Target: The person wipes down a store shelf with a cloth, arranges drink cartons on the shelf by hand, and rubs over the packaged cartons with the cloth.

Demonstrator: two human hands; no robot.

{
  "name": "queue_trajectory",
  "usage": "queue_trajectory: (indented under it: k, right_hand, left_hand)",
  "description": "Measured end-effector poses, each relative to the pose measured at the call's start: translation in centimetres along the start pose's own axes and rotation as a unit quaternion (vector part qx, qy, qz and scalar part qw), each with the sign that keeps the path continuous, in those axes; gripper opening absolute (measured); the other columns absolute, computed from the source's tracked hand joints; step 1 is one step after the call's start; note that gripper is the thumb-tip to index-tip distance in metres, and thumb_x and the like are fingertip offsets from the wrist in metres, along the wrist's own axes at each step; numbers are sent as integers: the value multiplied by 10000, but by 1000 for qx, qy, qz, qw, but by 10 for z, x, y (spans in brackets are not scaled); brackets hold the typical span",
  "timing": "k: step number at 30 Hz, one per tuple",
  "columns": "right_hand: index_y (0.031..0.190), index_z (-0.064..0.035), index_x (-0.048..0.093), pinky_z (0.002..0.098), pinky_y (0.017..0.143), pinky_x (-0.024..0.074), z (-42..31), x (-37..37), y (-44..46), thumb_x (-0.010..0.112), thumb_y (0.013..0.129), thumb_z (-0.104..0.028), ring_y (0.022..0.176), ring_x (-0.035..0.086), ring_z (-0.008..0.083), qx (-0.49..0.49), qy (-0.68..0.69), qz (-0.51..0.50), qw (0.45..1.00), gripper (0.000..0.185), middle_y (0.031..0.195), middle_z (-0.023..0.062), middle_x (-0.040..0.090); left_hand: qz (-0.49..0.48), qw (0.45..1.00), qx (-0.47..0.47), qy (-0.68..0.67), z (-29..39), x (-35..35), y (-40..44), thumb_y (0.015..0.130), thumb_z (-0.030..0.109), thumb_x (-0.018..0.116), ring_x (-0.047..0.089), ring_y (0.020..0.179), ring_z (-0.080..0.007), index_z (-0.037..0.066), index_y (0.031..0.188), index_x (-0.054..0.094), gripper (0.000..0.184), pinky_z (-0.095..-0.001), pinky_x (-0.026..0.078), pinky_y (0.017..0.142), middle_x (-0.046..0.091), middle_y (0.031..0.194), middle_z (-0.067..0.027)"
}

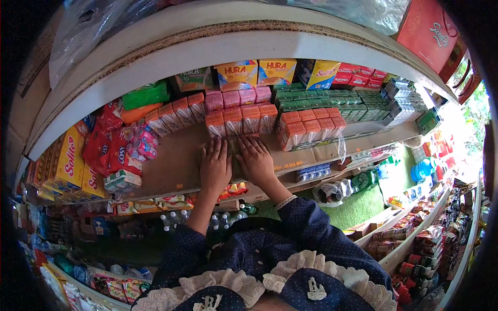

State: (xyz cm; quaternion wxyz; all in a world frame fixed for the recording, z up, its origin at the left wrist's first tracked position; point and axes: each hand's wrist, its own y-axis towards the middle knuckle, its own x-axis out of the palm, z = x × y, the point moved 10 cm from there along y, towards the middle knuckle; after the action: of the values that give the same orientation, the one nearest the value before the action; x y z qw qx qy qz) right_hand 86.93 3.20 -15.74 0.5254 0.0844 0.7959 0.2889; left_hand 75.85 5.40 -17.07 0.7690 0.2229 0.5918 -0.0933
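Note:
My left hand lies on the brown shelf board with its fingers stretched forward. Beside it, my right hand is stretched out the same way, fingers close together and nothing held. The fingertips of both hands reach the lower front of a row of small orange drink cartons; whether they press on it I cannot tell. Pink cartons stand just behind that row. More orange cartons are lined up to its left, and a block of orange cartons sits to its right.
Green cartons and yellow Hura boxes line the back. Red Cosy packs and yellow Solite boxes fill the left end. An upper shelf edge curves overhead. Bottles and snack packs lie below.

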Motion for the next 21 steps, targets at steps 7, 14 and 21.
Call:
queue_trajectory:
  k: [7, 14, 21]
  right_hand:
    - [1444, -3, 440, 464, 1167, 300, -9, -9, -24, 587, 940, -279, 1402, 404, 321, -11, -3, -18, 1000, 593, 1475, 160, 470]
    - [1453, 14, 414, 467, 1173, 301, -14, -9, -35, 650, 884, -235, 1402, 407, 328, -17, 5, -11, 1000, 664, 1494, 165, 450]
    - [1405, 45, 465, 454, 1171, 303, -3, 13, 2, 563, 937, -273, 1375, 426, 344, 8, -18, -29, 999, 575, 1457, 199, 478]
  left_hand:
    - [68, 997, 21, -33, 13, -14, -45, 996, 265, 505, 304, 1460, -352, 35, 1507, 361, 578, -536, 244, 1178, 336, 1576, -165]
    - [13, 997, 26, -74, 8, -9, -47, 1017, 309, 464, 287, 1470, -343, 54, 1516, 366, 570, -524, 251, 1179, 333, 1583, -148]
    - [57, 998, 37, -15, 7, -6, -2, 1009, 315, 476, 297, 1461, -360, 44, 1504, 379, 572, -538, 232, 1183, 312, 1593, -142]
